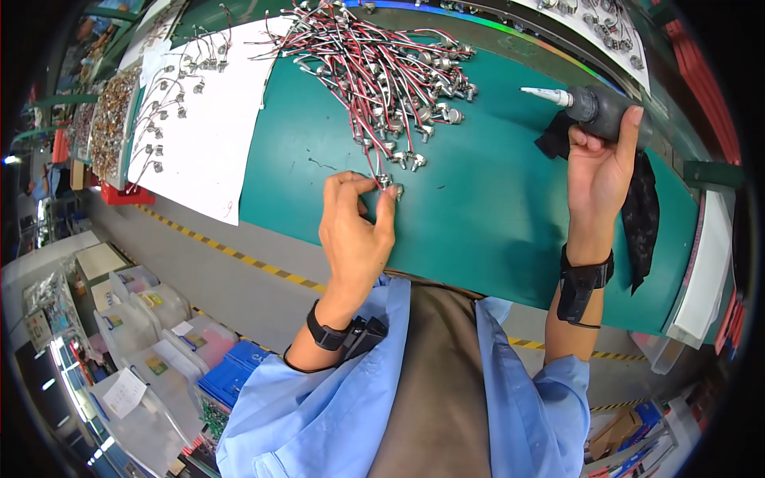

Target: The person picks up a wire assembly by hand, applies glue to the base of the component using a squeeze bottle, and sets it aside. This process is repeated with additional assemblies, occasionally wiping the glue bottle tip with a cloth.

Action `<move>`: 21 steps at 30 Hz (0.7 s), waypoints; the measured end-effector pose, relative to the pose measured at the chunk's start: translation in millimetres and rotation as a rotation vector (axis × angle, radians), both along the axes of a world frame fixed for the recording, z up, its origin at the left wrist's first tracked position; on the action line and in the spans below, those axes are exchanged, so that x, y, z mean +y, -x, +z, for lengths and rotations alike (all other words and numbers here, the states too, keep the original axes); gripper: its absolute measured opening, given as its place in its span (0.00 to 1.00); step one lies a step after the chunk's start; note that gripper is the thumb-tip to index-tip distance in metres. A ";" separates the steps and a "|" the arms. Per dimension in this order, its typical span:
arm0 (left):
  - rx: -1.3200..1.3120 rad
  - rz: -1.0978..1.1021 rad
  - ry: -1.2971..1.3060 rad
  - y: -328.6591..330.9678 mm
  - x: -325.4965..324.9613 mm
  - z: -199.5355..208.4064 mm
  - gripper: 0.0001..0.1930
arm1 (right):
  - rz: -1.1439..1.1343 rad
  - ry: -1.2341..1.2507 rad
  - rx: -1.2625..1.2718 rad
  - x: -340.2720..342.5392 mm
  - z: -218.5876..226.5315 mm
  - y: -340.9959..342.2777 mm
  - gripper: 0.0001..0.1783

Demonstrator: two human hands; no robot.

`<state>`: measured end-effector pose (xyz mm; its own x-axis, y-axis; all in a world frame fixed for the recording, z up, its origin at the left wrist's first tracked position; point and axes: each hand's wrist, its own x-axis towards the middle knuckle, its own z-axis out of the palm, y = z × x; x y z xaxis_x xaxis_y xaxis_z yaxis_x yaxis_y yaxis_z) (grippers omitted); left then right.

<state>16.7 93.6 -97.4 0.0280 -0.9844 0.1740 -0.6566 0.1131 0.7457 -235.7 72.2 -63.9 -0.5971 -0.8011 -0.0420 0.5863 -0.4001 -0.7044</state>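
Observation:
My left hand (355,223) is closed, its thumb and fingertips pinching a small metal potentiometer (386,182) with red, black and white wires, low over the green mat (478,231). In my right hand (598,171) lies a dark grey squeeze bottle (607,105), its white tapered nozzle (546,95) pointing left. Beyond my left hand a large heap of similar wired potentiometers (390,80) spreads over the mat. A couple of them lie just past my fingertips.
A white sheet (207,135) on the left carries several wired parts in rows. Black cloth (641,215) lies beside my right wrist. Far left stands a bin of small parts (115,119). Another sheet with parts (613,32) is at the back right. Plastic boxes (151,334) stand lower left.

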 end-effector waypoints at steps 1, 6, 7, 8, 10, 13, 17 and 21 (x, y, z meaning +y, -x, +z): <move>0.086 -0.015 0.015 -0.1 0.1 -2.8 0.06 | 0.004 0.007 0.003 0.4 0.5 0.3 0.14; 0.416 -0.019 -0.210 -23.3 -10.9 -1.9 0.04 | -0.006 0.008 0.009 1.2 1.5 3.1 0.14; 0.446 0.001 -0.210 -24.8 -14.5 7.9 0.04 | -0.012 0.000 0.008 1.4 1.2 3.5 0.15; 0.476 0.021 -0.210 -26.8 -18.0 15.6 0.04 | -0.014 -0.003 0.007 1.5 0.9 4.0 0.15; 0.516 0.042 -0.189 -34.3 -27.6 24.6 0.04 | -0.010 -0.003 -0.005 0.9 1.4 4.0 0.14; 0.596 0.084 -0.138 -47.0 -42.3 28.5 0.05 | 0.003 -0.005 -0.023 -0.3 2.3 3.5 0.14; 0.969 -0.060 -0.207 -59.1 -58.2 26.9 0.07 | 0.025 -0.006 -0.046 -1.2 2.1 4.7 0.14; 1.217 -0.186 -0.321 -56.8 -75.9 28.3 0.09 | 0.047 -0.004 -0.058 -2.2 -1.4 5.1 0.13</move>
<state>73.5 17.7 -69.1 -0.1411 -0.9835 -0.1131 0.4751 -0.1675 0.8638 -240.9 69.9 -65.3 -0.5549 -0.8282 -0.0792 0.6447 -0.3678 -0.6702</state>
